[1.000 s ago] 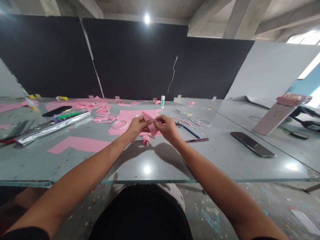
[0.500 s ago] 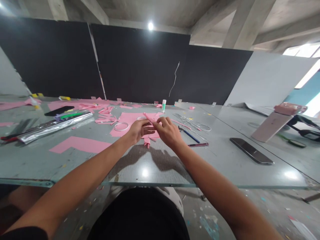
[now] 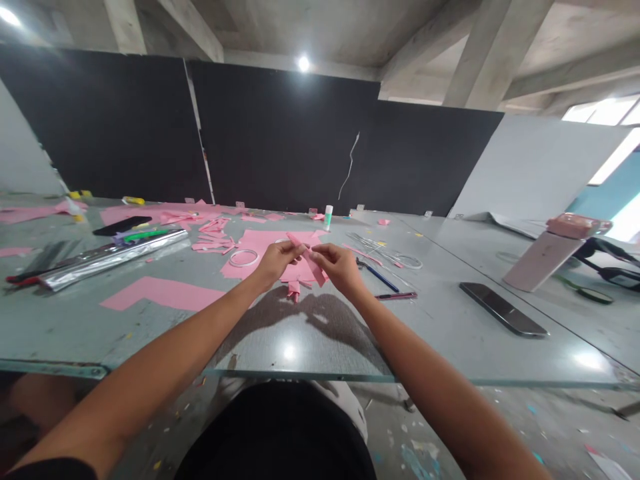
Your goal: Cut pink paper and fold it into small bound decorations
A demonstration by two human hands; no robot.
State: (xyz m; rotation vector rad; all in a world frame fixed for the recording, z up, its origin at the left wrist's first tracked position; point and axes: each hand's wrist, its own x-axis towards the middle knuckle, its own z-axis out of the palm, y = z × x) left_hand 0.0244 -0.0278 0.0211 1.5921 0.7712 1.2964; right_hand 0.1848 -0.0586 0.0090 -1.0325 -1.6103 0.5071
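Note:
A narrow folded strip of pink paper (image 3: 316,269) is pinched between my two hands, held slantwise over the table. My left hand (image 3: 277,263) grips it near the middle with thumb and fingertips. Close beside, my right hand (image 3: 339,265) pinches the same strip, fingers curled. Beneath them lies a larger pink sheet (image 3: 255,239), partly hidden by the hands. A white ring (image 3: 243,266) rests on that sheet, left of my left hand. A small folded pink paper piece (image 3: 294,289) sits just below the hands.
An angled pink paper piece (image 3: 163,291) and a foil roll (image 3: 117,260) lie left, pink scraps (image 3: 213,230) behind. A glue stick (image 3: 328,218) stands at the back. Rightward are wires (image 3: 377,248), a blue-handled tool (image 3: 383,275), a phone (image 3: 503,309) and a pink bottle (image 3: 533,260).
The pink strip has turned and now slants down to the right between my hands. My left fingers, spread before, have curled into a pinch. The view has tipped slightly upward.

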